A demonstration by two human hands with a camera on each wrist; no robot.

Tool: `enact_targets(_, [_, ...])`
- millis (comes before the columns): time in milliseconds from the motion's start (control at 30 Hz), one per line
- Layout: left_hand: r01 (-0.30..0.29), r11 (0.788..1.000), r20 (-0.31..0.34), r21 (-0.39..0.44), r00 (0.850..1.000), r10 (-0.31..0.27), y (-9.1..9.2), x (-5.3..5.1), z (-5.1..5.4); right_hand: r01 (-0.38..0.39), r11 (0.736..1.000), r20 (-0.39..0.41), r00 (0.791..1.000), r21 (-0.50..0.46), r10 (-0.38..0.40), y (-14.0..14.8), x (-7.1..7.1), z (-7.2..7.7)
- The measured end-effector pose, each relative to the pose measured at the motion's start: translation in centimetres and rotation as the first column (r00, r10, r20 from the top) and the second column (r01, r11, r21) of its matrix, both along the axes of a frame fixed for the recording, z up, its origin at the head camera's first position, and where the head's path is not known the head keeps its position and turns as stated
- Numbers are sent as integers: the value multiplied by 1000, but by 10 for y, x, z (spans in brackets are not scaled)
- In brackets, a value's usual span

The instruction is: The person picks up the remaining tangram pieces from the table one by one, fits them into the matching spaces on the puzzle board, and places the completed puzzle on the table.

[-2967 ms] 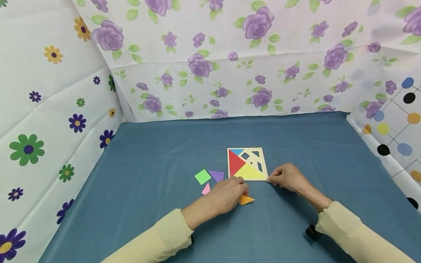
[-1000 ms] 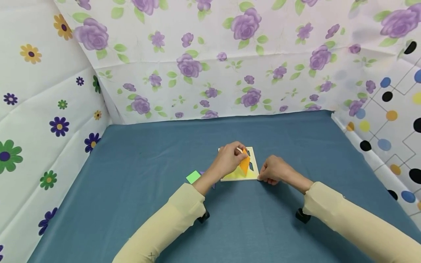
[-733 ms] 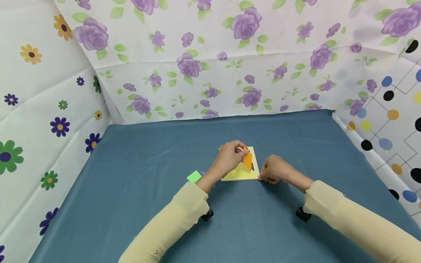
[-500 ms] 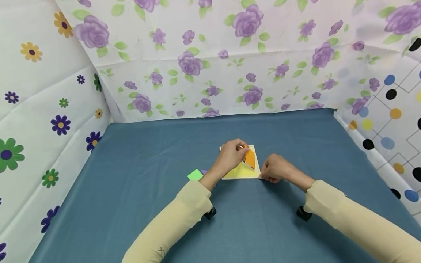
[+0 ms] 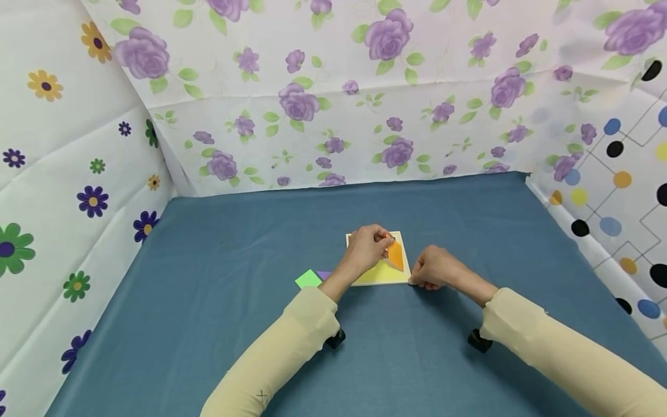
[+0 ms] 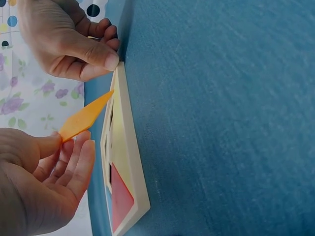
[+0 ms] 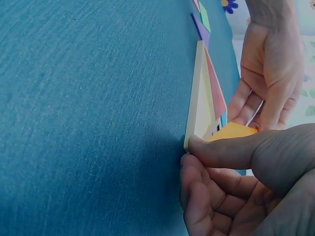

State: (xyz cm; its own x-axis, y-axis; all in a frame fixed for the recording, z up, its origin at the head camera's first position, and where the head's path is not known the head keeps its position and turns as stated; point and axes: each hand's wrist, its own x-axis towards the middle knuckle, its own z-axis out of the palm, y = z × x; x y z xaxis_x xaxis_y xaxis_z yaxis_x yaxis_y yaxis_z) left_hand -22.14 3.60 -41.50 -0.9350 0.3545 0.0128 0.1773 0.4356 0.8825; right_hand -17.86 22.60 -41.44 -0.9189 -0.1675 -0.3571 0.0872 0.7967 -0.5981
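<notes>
Between thumb and fingertips, my left hand (image 5: 366, 248) holds an orange parallelogram tangram piece (image 5: 395, 255) tilted over the right side of the wooden tangram board (image 5: 382, 282). In the left wrist view one tip of the orange piece (image 6: 84, 119) points down at the board, and whether it touches cannot be told. My right hand (image 5: 436, 267) pinches the board's near right corner, its thumb (image 7: 221, 151) on top. A yellow triangle (image 6: 119, 142) and a red triangle (image 6: 121, 199) lie in the board; my left hand hides part of it from the head view.
Left of the board, a green square (image 5: 308, 278) and a purple triangle (image 5: 323, 275) lie on the blue cloth (image 5: 250, 243). A pink piece (image 7: 196, 5) shows at the right wrist view's top edge. Floral sheets (image 5: 292, 139) stand behind and at both sides.
My left hand has picked up the orange parallelogram from the cloth before the board and brought it over the board's right side, turning and tilting it. My right hand stays at the corner.
</notes>
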Motion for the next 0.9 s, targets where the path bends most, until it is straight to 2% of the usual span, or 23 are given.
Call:
enact_targets(300, [-5, 1000, -47, -20, 999, 4, 3, -3, -8, 4, 1000, 5, 1000, -23, -4, 2, 0, -2])
enact_targets(567, [-5, 999, -28, -33, 1000, 4, 5, -4, -13, 24, 998, 9, 1000, -60, -23, 4, 2, -2])
enact_targets(900, [5, 996, -47, -92, 999, -9, 12, -6, -14, 17, 997, 9, 1000, -78, -16, 6, 3, -4])
